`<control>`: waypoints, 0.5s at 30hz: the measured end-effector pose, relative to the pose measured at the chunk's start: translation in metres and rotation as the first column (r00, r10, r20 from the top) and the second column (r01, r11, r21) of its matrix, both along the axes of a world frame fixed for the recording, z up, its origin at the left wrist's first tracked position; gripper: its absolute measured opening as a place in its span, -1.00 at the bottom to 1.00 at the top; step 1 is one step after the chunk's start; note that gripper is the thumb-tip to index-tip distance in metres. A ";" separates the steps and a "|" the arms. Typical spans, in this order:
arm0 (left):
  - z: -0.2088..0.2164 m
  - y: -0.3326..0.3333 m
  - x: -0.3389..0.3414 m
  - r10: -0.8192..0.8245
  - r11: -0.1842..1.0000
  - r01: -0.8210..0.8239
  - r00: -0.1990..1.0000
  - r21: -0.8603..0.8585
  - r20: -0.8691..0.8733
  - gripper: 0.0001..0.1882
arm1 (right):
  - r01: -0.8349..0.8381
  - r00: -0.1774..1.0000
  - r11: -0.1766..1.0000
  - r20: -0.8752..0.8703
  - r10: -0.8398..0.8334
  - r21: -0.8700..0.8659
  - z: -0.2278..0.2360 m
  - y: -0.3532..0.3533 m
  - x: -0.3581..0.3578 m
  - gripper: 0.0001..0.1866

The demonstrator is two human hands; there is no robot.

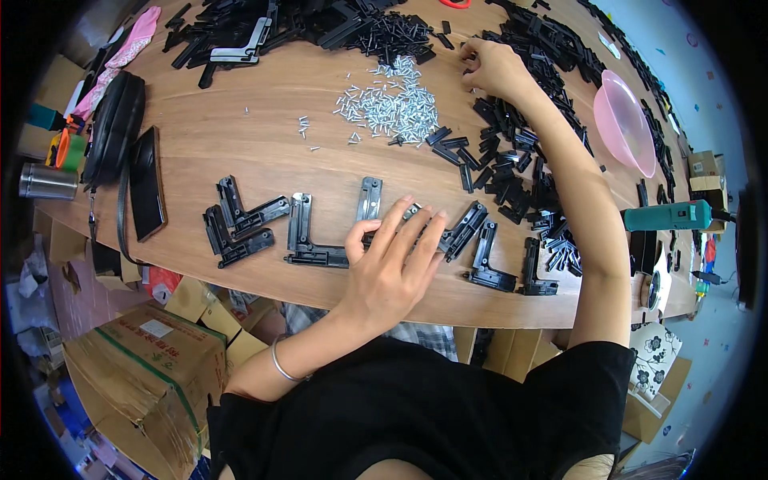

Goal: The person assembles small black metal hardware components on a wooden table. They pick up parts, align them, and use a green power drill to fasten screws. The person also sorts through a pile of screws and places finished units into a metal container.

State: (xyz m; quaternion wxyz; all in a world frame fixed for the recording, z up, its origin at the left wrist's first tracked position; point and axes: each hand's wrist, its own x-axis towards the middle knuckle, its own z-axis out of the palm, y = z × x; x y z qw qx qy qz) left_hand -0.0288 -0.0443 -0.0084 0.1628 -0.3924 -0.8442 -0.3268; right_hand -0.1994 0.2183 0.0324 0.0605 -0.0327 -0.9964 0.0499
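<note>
Phone lies well L of L hand; L-shaped blk frames sit btwn. I see that hand palm-down, fingers fanned, covering part of a grey-faced frame; any hold hidden. Screw heap fwd. R hand: fingers curled, nr small blk parts; contents can't tell. R of that: pink bowl, teal tool, marks unreadable.

On the counter, a row of parts lies along the near edge, with a screw pile beyond, a phone left and a bowl right.
</note>
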 end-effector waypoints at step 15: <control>0.003 -0.001 -0.002 0.006 1.000 -0.006 1.000 -0.004 -0.012 -0.39 | -0.005 0.978 0.998 -0.209 0.019 0.069 -0.022 0.012 -0.062 -0.73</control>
